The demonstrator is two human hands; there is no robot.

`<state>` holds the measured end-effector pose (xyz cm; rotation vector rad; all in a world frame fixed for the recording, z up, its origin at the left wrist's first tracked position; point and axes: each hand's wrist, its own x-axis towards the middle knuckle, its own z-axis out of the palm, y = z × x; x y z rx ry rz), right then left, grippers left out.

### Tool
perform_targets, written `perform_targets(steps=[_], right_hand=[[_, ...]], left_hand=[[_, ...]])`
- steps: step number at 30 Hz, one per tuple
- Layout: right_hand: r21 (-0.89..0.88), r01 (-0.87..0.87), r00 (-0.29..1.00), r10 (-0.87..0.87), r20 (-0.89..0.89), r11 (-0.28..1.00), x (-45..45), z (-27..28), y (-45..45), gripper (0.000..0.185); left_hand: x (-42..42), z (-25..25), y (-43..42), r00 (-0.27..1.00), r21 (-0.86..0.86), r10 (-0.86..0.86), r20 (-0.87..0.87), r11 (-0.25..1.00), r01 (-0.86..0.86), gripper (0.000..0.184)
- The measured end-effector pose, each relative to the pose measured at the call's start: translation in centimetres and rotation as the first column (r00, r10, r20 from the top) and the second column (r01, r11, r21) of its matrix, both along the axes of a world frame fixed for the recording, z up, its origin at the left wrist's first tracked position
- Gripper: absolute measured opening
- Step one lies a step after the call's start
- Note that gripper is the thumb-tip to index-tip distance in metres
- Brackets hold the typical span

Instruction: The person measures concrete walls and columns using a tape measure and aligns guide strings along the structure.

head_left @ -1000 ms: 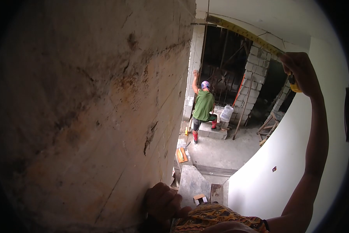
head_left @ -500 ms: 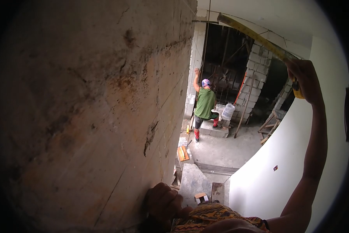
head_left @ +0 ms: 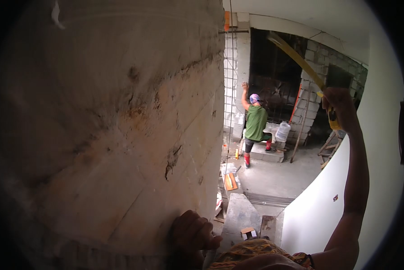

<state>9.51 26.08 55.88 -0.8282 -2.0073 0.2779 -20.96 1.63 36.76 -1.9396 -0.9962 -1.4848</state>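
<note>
High at the right, my right hand (head_left: 341, 104) is closed around a yellow tape measure (head_left: 333, 120). Its blade (head_left: 301, 63) sticks out up and to the left, the free end in the air before a dark opening. Low in the middle, my left hand (head_left: 194, 230) rests against the stained, cracked wall (head_left: 134, 157). Its fingers are curled in; whatever they may hold is hidden.
Below, a person in a green top (head_left: 256, 122) stands with one foot on a step, an arm raised to a pillar. A white sack (head_left: 283, 132), leaning pole (head_left: 301, 126), wooden stand (head_left: 330, 148), orange board (head_left: 231, 182), steel bars (head_left: 269, 199) and open box (head_left: 248, 232) are around.
My right hand and the tape measure have come lower and slightly left in view. The room beyond has shifted right as the view turned. My left hand stays at the wall.
</note>
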Motion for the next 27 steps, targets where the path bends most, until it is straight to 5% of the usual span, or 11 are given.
perform_targets(steps=[4,6,7,9,13,16,21,22,23,27], right_hand=[[-0.075,-0.195,0.977,0.188,-0.098,0.978,-1.8,-2.6,2.1,0.05],[-0.098,-0.346,0.932,0.33,-0.15,0.933,-2.7,-4.3,4.0,0.047],[-0.125,-0.42,0.899,0.394,-0.191,0.899,-3.4,-5.2,4.7,0.046],[-0.127,-0.448,0.891,0.428,-0.153,0.885,-4.8,-6.2,6.2,0.046],[-0.238,-0.735,0.676,0.66,-0.328,0.635,-8.1,-6.0,7.4,0.037],[-0.252,-0.789,0.613,0.686,-0.392,0.561,-10.7,-5.1,8.9,0.027],[-0.136,-0.922,0.37,0.724,-0.582,0.362,-17.1,-2.5,12.2,0.022],[-0.127,-0.932,0.343,0.712,-0.613,0.339,-18.0,-1.6,12.1,0.019],[-0.142,-0.949,0.301,0.679,-0.67,0.281,-18.8,-0.4,11.9,0.017],[-0.117,-0.975,0.215,0.659,-0.721,0.191,-22.2,2.5,10.5,0.023]], left_hand=[[1.5,2.2,-0.6,0.993,-0.024,0.092,-0.072,0.995,-0.094,0.02],[2.6,0.8,-1.3,0.944,-0.283,0.276,0.182,0.934,-0.218,0.029],[2.4,0.6,-1.2,0.94,-0.287,0.294,0.172,0.928,-0.238,0.029],[1.2,0.5,-1.0,0.879,-0.481,0.429,-0.211,0.737,-0.475,0.037],[0.8,-0.8,0.4,0.812,-0.547,0.523,-0.26,0.613,-0.57,0.041],[0.5,-1.7,2.4,0.835,-0.057,0.544,-0.085,0.834,-0.549,0.033],[1.0,0.6,3.9,0.767,0.082,0.637,-0.08,0.771,-0.632,0.028],[1.8,2.5,3.8,0.726,-0.024,0.686,-0.051,0.726,-0.687,0.026],[3.0,4.6,3.9,0.677,-0.135,0.736,-0.027,0.668,-0.732,0.025],[9.8,18.6,7.1,0.594,0.189,0.802,-0.064,0.594,-0.782,0.017]])
